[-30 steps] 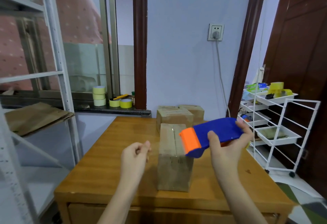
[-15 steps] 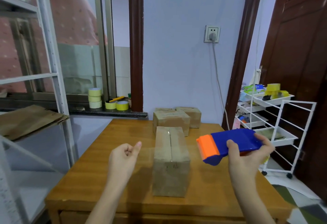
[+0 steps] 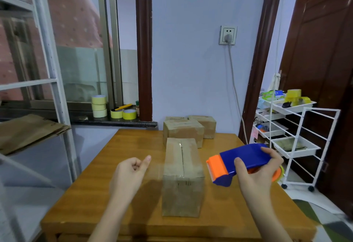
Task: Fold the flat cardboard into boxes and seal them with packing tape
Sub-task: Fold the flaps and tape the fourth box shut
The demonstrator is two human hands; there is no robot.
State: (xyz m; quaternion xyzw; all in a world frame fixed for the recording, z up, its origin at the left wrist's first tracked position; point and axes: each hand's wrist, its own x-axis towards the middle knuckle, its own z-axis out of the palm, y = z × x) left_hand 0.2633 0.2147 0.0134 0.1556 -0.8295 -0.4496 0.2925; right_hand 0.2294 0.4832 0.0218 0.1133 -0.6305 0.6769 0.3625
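Observation:
A folded cardboard box [image 3: 182,176] stands near the front middle of the wooden table [image 3: 122,199], its top flaps meeting at a centre seam. My right hand [image 3: 261,171] grips a blue and orange tape dispenser [image 3: 238,162], held in the air to the right of the box. To the left of the box, a little above the table, my left hand [image 3: 129,174] hovers with fingers curled loosely and nothing in it. Two more closed boxes [image 3: 183,132] sit behind, near the wall.
Flat cardboard sheets [image 3: 28,130] lie on a metal shelf at the left. Rolls of tape [image 3: 99,106] and a yellow utility knife [image 3: 122,107] rest on the window sill. A white wheeled cart [image 3: 298,140] with trays stands to the right of the table.
My right hand has carried the tape dispenser from over the box's top to its right side. My left hand stays curled to the left of the box.

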